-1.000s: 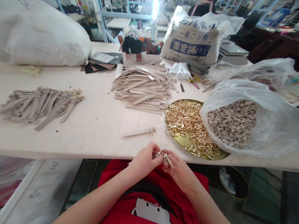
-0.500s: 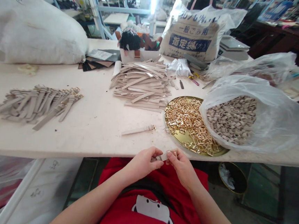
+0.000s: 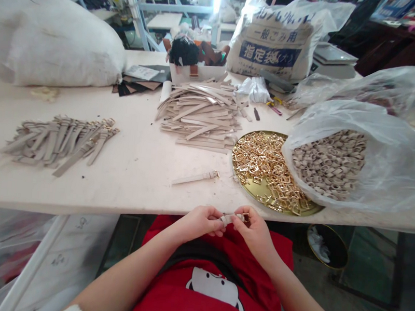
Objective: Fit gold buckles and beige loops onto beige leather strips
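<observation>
A beige strap [image 3: 228,219] with a gold buckle is held between my two hands at the table's front edge. The fingers of my left hand [image 3: 205,221] are closed on its left part. My right hand [image 3: 254,229] pinches the buckle end, and gold metal shows beside the fingertips. Much of the strap is hidden by the fingers. Just beyond my hands, another beige strap with a gold buckle [image 3: 196,178] lies flat on the table [image 3: 135,188]. To the right, a round gold tray [image 3: 253,191] carries many loose gold buckles [image 3: 261,155].
An open plastic bag of beige loops [image 3: 328,163] overlaps the tray's right side. Beige strips [image 3: 200,113] are heaped mid-table, and a pile of buckled straps [image 3: 61,140] lies left. Large white sacks [image 3: 54,40] and a printed bag [image 3: 271,47] stand behind. A bin [image 3: 326,246] is below right.
My fingers have shifted on the strap, and its buckle end is turned so more gold shows at my right hand. The whole view has moved slightly.
</observation>
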`<state>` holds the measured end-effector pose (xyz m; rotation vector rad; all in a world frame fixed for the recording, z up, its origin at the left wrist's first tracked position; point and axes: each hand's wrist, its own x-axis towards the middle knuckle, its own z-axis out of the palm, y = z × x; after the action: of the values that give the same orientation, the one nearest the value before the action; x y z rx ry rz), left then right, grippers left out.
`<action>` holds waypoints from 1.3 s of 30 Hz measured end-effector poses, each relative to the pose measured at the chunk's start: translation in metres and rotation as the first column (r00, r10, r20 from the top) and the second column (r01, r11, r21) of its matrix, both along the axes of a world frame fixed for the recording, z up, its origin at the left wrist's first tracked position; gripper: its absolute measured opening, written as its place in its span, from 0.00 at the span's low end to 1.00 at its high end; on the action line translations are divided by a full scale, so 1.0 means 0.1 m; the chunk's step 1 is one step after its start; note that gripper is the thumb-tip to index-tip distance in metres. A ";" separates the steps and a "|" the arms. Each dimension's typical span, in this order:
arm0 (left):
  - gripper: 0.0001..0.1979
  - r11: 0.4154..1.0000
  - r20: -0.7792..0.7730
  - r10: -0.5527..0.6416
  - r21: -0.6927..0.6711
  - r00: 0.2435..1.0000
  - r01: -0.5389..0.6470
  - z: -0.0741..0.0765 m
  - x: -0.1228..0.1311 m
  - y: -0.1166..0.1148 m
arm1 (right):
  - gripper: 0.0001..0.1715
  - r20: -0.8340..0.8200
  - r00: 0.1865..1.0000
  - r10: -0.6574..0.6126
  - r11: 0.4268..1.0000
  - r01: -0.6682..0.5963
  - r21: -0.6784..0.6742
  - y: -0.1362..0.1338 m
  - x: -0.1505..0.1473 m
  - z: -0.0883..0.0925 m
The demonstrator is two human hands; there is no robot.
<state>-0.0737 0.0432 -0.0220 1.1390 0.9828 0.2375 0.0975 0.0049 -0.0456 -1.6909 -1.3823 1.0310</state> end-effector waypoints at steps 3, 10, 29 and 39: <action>0.15 0.997 -0.010 0.077 -0.022 0.997 -0.078 -0.04 0.03 -0.01 | 0.08 0.070 0.998 0.009 0.999 -0.013 0.046 -0.03 -0.02 -0.01; 0.14 0.999 0.007 0.030 0.027 1.000 -0.031 -0.14 0.09 -0.07 | 0.09 -0.097 0.979 0.182 0.975 -0.192 -0.112 -0.05 0.10 0.03; 0.13 0.949 -0.132 -0.149 0.259 0.980 0.179 -0.02 0.15 -0.07 | 0.14 0.095 0.930 0.356 0.933 -0.360 0.020 -0.08 0.12 -0.02; 0.13 0.619 -0.518 0.115 0.705 0.848 0.347 0.06 -0.10 0.54 | 0.28 0.174 0.958 0.228 0.956 -0.254 0.149 0.53 -0.10 -0.03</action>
<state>-0.0837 0.0968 -0.0157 2.1756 1.3213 0.2610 0.0871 0.0584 -0.0482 -1.5292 -1.7618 0.8972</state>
